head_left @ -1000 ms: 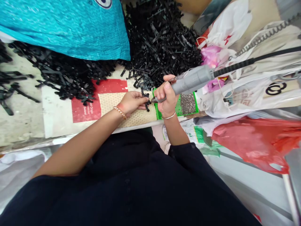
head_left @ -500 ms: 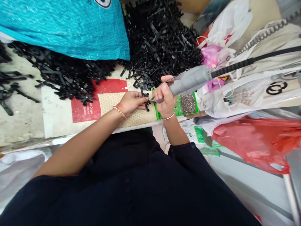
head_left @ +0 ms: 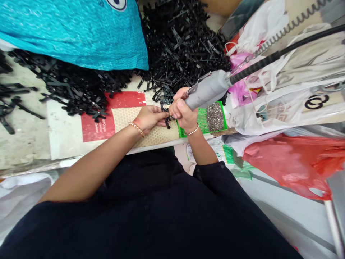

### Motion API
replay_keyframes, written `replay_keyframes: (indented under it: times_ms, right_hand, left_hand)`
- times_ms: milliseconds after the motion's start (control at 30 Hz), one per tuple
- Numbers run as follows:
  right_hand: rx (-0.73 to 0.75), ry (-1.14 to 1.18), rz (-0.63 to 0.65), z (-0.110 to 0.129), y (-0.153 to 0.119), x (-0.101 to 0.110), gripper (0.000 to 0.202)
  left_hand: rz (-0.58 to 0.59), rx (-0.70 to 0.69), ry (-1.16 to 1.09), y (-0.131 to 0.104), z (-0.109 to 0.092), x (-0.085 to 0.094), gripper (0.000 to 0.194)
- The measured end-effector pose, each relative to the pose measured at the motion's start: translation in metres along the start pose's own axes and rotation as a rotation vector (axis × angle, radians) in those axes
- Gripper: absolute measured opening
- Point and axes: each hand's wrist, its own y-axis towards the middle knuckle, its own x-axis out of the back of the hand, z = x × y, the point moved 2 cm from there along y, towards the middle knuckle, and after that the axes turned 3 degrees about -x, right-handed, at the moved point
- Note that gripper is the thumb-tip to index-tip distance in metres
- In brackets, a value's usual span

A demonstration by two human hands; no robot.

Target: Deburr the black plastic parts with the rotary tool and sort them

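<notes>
My left hand (head_left: 151,119), with a beaded bracelet at the wrist, pinches a small black plastic part (head_left: 167,123) over the beige honeycomb mat (head_left: 151,138). My right hand (head_left: 185,114) is wrapped round a grey electric screwdriver (head_left: 208,90), tilted with its tip down at the black part. The fingers of both hands hide the exact spot where the tip meets the part. Just right of the right hand lies a green perforated tray (head_left: 202,120) with a heap of small metal screws (head_left: 216,117) at its right end.
A large pile of black parts (head_left: 185,46) rises behind my hands, and another heap (head_left: 72,86) spreads to the left under a blue bag (head_left: 81,32). Plastic bags (head_left: 291,75) cover the right side. A coiled cord (head_left: 291,28) runs up from the screwdriver.
The screwdriver has swung to a steeper angle, its rear end moving left and up. My right hand has shifted slightly left, closer to my left hand, which stays nearly still.
</notes>
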Motion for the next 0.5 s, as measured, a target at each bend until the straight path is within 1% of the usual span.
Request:
replay_keyframes:
  times_ms: [133,167,200,233,267,367,433,467,500]
  right_hand:
    - [0.08,-0.018,0.173,-0.002,0.003,-0.003,0.041]
    - [0.103,-0.023,0.202,0.001,0.002,-0.003,0.04]
    - [0.118,-0.016,0.197,0.007,0.001,-0.002,0.04]
    - [0.121,0.001,0.149,0.014,0.0,0.001,0.038]
    - [0.12,0.021,0.055,0.022,-0.002,0.006,0.035]
    - [0.15,0.009,-0.333,0.045,-0.005,0.034,0.035]
    - [0.171,-0.061,-0.54,0.051,-0.004,0.057,0.042]
    - [0.17,-0.075,-0.594,0.049,-0.003,0.069,0.045]
    - [0.163,-0.071,-0.615,0.045,0.0,0.079,0.047]
  left_hand:
    - [-0.003,-0.006,0.003,-0.004,-0.002,-0.002,0.025]
    - [-0.006,-0.007,0.003,-0.005,-0.003,-0.002,0.024]
    - [-0.005,-0.005,-0.001,-0.005,-0.003,-0.002,0.023]
    - [0.001,0.0,-0.006,-0.005,-0.003,-0.002,0.023]
    - [0.008,0.007,-0.011,-0.005,-0.003,-0.001,0.022]
    - [0.031,0.018,-0.019,-0.005,-0.003,0.001,0.019]
    - [0.045,0.014,-0.017,-0.005,-0.003,0.003,0.02]
    - [0.051,0.012,-0.016,-0.005,-0.003,0.003,0.021]
    - [0.056,0.008,-0.015,-0.005,-0.003,0.004,0.022]
